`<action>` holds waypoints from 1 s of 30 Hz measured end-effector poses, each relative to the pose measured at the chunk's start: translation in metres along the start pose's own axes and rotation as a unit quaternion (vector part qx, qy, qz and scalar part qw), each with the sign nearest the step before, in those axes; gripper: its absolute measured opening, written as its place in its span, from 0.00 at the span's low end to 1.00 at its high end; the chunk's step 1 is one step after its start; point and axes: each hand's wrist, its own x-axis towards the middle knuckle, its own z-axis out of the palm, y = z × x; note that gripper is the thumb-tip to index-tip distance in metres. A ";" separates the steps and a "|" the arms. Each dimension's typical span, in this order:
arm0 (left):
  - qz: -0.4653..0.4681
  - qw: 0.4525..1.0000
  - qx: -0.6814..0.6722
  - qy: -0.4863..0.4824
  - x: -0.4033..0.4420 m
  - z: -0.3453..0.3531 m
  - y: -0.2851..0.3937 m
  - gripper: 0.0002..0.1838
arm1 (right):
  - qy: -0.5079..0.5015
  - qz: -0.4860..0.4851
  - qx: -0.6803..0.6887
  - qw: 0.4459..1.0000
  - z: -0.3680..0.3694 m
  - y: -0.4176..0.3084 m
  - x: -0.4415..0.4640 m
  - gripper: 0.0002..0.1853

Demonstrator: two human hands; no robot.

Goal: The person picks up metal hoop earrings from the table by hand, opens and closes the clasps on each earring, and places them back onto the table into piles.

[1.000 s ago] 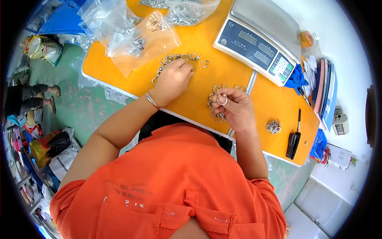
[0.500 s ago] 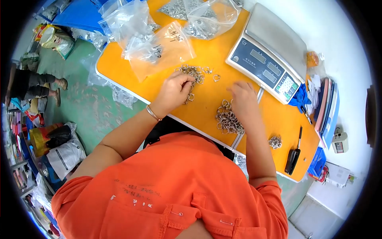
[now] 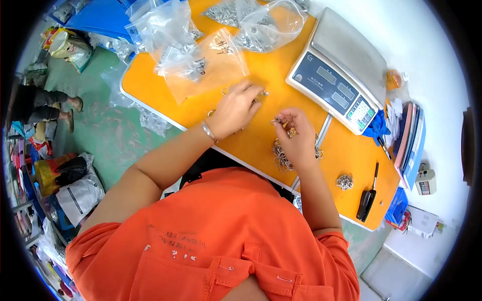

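Note:
Over the left pile of metal rings [image 3: 226, 91], my left hand [image 3: 234, 111] reaches with thumb and index finger apart. Its fingertips are beside a small metal ring [image 3: 265, 93] on the orange table [image 3: 186, 114], and the hand covers most of the pile. My right hand [image 3: 297, 136] is closed, pinching a metal ring [image 3: 276, 121] at its fingertips. Below that hand lies another pile of rings [image 3: 281, 154], partly hidden by the hand and wrist.
Plastic bags [image 3: 198, 62] and a bag of metal parts [image 3: 258, 30] lie at the back. A digital scale [image 3: 335, 75] stands back right. A small ring cluster [image 3: 344, 182] and a black-handled tool [image 3: 367, 203] are at right. A person's legs [image 3: 47, 104] show at far left.
My left hand has moved right across its pile, its thumb and index finger spreading. My right hand first held up a ring, then was lower over the pile and blurred, and now pinches a ring.

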 end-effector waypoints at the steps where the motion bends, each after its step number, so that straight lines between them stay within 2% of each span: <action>1: 0.032 0.999 0.024 0.007 0.007 0.007 -0.004 0.12 | 0.017 -0.008 -0.005 1.000 0.000 -0.004 -0.005 0.15; 3: 0.059 0.997 0.046 0.012 0.015 0.018 -0.012 0.13 | 0.031 -0.010 -0.011 0.999 -0.002 -0.012 -0.014 0.19; 5: 0.070 0.989 0.130 -0.027 0.020 0.024 -0.019 0.10 | 0.048 0.042 0.024 0.998 -0.003 -0.018 -0.019 0.22; 8: 0.070 0.988 0.131 -0.050 0.019 0.028 -0.029 0.05 | 0.051 0.080 0.071 0.993 -0.006 -0.023 -0.024 0.23; 12: 0.073 0.984 0.155 -0.039 0.008 0.019 -0.024 0.03 | 0.047 0.068 0.125 0.989 -0.007 -0.024 -0.027 0.22; 14: 0.081 0.987 0.138 -0.020 0.002 0.015 -0.023 0.03 | 0.035 0.142 0.266 0.953 -0.008 -0.028 -0.027 0.23; 15: 0.082 0.987 0.140 -0.021 0.000 0.010 -0.016 0.03 | 0.035 0.142 0.267 0.952 -0.008 -0.027 -0.028 0.23; 16: 0.007 0.999 0.002 -0.039 -0.003 0.003 -0.004 0.02 | 0.039 0.160 0.300 0.940 -0.009 -0.025 -0.028 0.20; 17: -0.069 0.987 -0.136 -0.058 -0.007 -0.002 0.007 0.02 | 0.044 0.178 0.332 0.925 -0.009 -0.024 -0.029 0.18; 18: -0.068 0.986 -0.137 -0.061 -0.012 -0.005 0.014 0.02 | 0.048 0.180 0.332 0.925 -0.009 -0.022 -0.030 0.18; 19: -0.123 0.944 -0.289 -0.099 -0.017 -0.008 0.019 0.03 | 0.047 0.170 0.337 0.925 -0.008 -0.019 -0.031 0.16; 20: -0.176 0.875 -0.431 -0.132 -0.021 -0.010 0.025 0.04 | 0.045 0.160 0.341 0.925 -0.008 -0.017 -0.031 0.13; 21: -0.176 0.875 -0.431 -0.134 -0.024 -0.011 0.031 0.04 | 0.047 0.161 0.341 0.925 -0.006 -0.013 -0.032 0.13; 23: -0.197 0.785 -0.570 -0.142 -0.029 -0.010 0.041 0.07 | 0.059 0.107 0.323 0.938 -0.002 -0.007 -0.033 0.09; 25: -0.208 0.784 -0.564 -0.154 -0.030 -0.012 0.043 0.08 | 0.052 0.105 0.325 0.938 -0.001 -0.004 -0.034 0.09; 27: -0.195 0.818 -0.519 -0.153 -0.030 -0.013 0.045 0.08 | 0.046 0.101 0.325 0.939 -0.002 -0.007 -0.034 0.10; 29: -0.180 0.832 -0.506 -0.137 -0.031 -0.011 0.044 0.08 | 0.076 0.168 0.345 0.920 -0.004 -0.018 -0.033 0.07; 30: -0.164 0.846 -0.493 -0.122 -0.031 -0.010 0.044 0.08 | 0.077 0.168 0.345 0.920 -0.006 -0.017 -0.035 0.07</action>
